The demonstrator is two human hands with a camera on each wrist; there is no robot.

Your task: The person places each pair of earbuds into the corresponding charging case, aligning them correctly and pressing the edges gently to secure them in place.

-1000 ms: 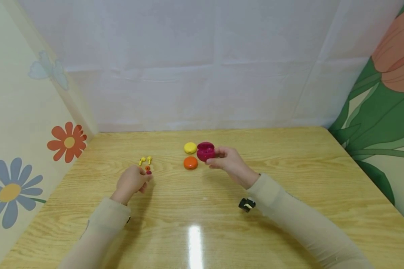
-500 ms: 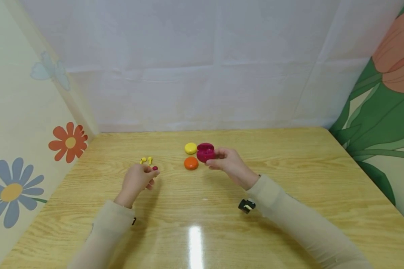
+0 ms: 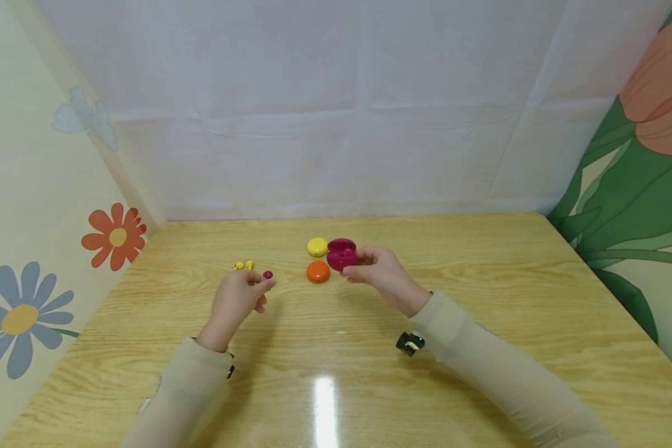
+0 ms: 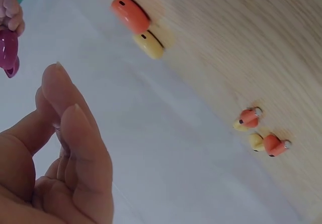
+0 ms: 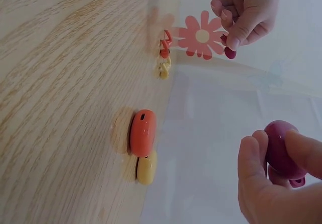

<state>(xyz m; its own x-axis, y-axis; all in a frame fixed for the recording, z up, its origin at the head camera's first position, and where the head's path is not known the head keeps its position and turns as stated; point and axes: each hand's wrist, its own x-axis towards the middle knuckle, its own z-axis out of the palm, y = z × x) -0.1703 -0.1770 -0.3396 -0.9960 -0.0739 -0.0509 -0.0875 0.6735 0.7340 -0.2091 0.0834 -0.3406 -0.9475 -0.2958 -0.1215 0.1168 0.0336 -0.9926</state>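
In the head view my left hand (image 3: 238, 302) pinches a small magenta earbud (image 3: 267, 274) between thumb and fingertips, above the left part of the table. The right wrist view shows that earbud (image 5: 230, 53) poking out below the fingers; in the left wrist view the fingers hide it. My right hand (image 3: 389, 277) grips a round magenta earbud case (image 3: 341, 256) in the air, its lid raised. Just left of this case, an orange case (image 3: 318, 272) and a yellow case (image 3: 317, 246) lie closed on the table.
Two yellow earbuds (image 3: 250, 265) lie on the wooden table (image 3: 336, 342) beyond my left hand. Two orange earbuds (image 4: 275, 145) lie beside them, hidden by the hand in the head view. A white cloth (image 3: 336, 124) hangs behind the table's far edge.
My left hand has risen and moved right, carrying the magenta earbud away from the other earbuds. My right hand and the magenta case have stayed almost still.
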